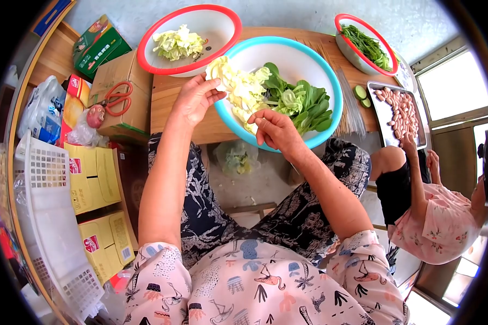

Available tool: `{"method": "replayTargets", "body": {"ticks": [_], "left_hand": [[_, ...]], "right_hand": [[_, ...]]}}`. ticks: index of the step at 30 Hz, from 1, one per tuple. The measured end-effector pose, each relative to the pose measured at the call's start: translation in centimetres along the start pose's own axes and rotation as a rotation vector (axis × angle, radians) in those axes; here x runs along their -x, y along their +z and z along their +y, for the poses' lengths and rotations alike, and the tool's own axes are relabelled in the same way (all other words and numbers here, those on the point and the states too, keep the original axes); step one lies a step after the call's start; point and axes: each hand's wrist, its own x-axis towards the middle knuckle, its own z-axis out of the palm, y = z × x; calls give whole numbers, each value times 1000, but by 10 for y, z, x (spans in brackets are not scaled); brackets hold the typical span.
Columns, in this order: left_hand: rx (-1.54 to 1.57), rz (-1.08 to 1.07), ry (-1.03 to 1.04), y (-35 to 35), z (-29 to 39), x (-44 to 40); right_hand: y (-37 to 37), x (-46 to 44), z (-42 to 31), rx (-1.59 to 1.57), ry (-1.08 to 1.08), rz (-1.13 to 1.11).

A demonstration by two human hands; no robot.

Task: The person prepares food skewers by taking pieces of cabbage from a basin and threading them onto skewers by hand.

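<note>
A white basin with a blue rim point(339, 103) holds pale yellow-green leaves point(245, 92) at its left and dark leafy greens point(309, 105) at its right. At the basin's left edge my left hand point(196, 97) pinches a pale leaf point(220, 73). My right hand point(274, 129) is over the near side of the basin, its fingers curled beside the pale leaves; whether it grips one is hard to make out. Behind and to the left, a red-rimmed basin point(222, 32) holds more torn pale leaves point(178, 43).
Skewers point(347, 103) lie right of the blue-rimmed basin. Farther right are a red-rimmed bowl of greens point(367, 49), cucumber pieces point(360, 92) and a metal tray point(387, 132) of sausage-like pieces, touched by a co-worker's hand point(409, 145). Boxes and scissors point(118, 99) stand left.
</note>
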Motion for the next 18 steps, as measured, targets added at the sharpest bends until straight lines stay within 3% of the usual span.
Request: {"method": "replayTargets", "body": {"ticks": [5,18], "left_hand": [[89,3,6,1,3,3],[-41,11,-23,-7,-2,0]], "right_hand": [[-2,-3,3,-12,-17,-3],[-4,-7,10,7,-28,26]]}}
